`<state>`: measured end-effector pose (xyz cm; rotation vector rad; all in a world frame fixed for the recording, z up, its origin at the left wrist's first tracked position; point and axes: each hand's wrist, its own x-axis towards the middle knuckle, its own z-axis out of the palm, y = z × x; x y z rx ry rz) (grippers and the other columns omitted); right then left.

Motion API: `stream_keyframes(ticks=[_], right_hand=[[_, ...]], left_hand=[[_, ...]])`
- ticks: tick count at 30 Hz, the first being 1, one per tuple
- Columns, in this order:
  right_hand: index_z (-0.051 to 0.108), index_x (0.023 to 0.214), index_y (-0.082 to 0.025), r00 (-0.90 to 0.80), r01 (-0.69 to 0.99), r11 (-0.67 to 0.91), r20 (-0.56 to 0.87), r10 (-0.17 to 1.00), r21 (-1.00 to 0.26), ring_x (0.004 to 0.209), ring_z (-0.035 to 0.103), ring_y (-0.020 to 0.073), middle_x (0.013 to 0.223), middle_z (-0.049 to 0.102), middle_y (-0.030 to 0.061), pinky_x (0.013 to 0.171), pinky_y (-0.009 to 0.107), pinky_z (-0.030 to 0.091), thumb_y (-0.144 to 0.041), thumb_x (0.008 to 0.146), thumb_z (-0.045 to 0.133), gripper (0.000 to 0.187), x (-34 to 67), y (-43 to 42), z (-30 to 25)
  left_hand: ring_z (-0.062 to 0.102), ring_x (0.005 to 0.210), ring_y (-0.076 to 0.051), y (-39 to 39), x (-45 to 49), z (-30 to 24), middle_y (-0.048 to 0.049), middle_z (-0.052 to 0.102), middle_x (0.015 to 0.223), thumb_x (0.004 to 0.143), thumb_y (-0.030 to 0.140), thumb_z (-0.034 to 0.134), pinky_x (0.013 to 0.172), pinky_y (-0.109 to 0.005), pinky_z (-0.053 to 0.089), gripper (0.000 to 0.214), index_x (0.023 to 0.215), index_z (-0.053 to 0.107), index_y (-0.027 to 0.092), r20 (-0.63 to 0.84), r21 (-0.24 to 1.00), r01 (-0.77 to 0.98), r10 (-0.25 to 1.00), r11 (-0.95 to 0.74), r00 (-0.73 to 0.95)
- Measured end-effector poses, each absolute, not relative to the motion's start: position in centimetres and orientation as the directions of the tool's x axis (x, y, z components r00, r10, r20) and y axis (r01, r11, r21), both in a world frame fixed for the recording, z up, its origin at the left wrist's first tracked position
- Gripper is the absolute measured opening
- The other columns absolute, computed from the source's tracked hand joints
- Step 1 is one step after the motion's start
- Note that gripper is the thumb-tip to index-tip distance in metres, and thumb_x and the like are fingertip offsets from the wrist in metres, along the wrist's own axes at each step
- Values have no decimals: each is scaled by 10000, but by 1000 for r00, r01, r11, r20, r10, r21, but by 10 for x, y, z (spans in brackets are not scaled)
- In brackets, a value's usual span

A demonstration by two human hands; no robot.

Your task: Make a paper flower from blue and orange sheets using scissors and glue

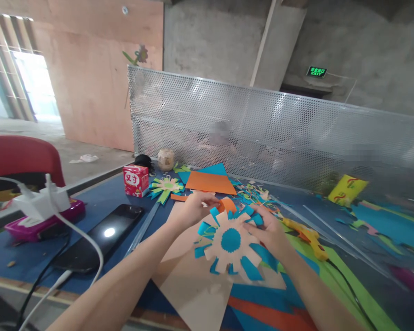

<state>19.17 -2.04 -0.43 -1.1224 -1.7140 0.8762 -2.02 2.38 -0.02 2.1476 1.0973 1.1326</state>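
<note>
A paper flower [229, 242] with tan petals, blue petals behind them and a blue round centre is held above the table between both hands. My right hand [269, 230] grips its right edge with curled fingers. My left hand [196, 207] pinches its upper left edge, close to an orange paper strip [227, 204]. Under the flower lies a tan paper sheet [193, 285] on blue, orange and green sheets.
A black phone [100, 236] and white charger cables lie at the left. A red carton [135, 180], another paper flower [165, 186], an orange sheet [210, 182], paper scraps and a yellow glue gun [308, 236] are on the blue table. A perforated metal screen [279, 133] stands behind.
</note>
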Motion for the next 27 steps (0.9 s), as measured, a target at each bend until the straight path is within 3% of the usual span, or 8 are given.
stream_keyframes(ticks=[4, 9, 13, 18, 21, 24, 27], right_hand=[[519, 947, -230, -206, 341, 290, 230, 951, -894, 527, 475, 112, 615, 492, -48, 490, 225, 393, -370, 686, 596, 307, 188, -20, -9], [514, 897, -228, -165, 363, 241, 192, 967, -900, 465, 443, 102, 570, 494, -58, 434, 220, 351, -369, 669, 589, 278, 183, -24, -2], [481, 922, -227, -162, 338, 207, 160, 974, -918, 425, 406, 88, 555, 483, -70, 410, 215, 327, -352, 667, 590, 304, 183, -25, 2], [484, 960, -219, -227, 315, 231, 163, 960, -921, 499, 456, 89, 678, 535, -36, 466, 218, 379, -351, 700, 586, 309, 185, -22, -5], [474, 1034, -207, -208, 312, 254, 195, 958, -916, 593, 509, 105, 843, 569, 8, 547, 244, 431, -327, 685, 595, 389, 184, -20, -7], [472, 1053, -197, -166, 354, 251, 204, 965, -901, 608, 523, 124, 816, 582, 12, 549, 255, 436, -333, 678, 595, 417, 185, -20, -7], [491, 1019, -204, -138, 378, 266, 230, 963, -887, 611, 531, 136, 763, 582, 1, 527, 250, 423, -343, 680, 588, 380, 185, -19, -5]], left_hand=[[584, 619, -132, 22, -17, 1, -21, 639, 629, 714, 229, 554, 625, -255, 462, 134, 660, 649, 152, 362, 875, 198, 870, -441, 335], [550, 579, -103, 19, -14, 5, -6, 612, 625, 652, 300, 640, 529, -215, 439, 154, 633, 626, 148, 243, 963, 21, 901, -268, 359], [505, 527, -67, 19, -15, 4, 12, 588, 633, 615, 335, 676, 468, -184, 392, 196, 648, 624, 148, 113, 993, -6, 910, -120, 398], [537, 598, -79, 21, -16, 1, -4, 603, 653, 623, 356, 682, 473, -168, 366, 231, 663, 616, 139, 111, 994, -59, 898, -95, 426], [543, 591, -92, 22, -17, 2, -22, 610, 642, 661, 464, 629, 437, -169, 333, 333, 711, 607, 135, 65, 995, -101, 908, -25, 414], [547, 594, -120, 21, -18, 4, -33, 610, 672, 677, 588, 535, 469, -212, 392, 464, 779, 608, 141, 3, 984, -159, 882, 81, 470], [550, 659, -129, 18, -17, 4, -31, 606, 750, 665, 532, 588, 544, -234, 422, 407, 807, 610, 151, 79, 988, -154, 869, -3, 489]])
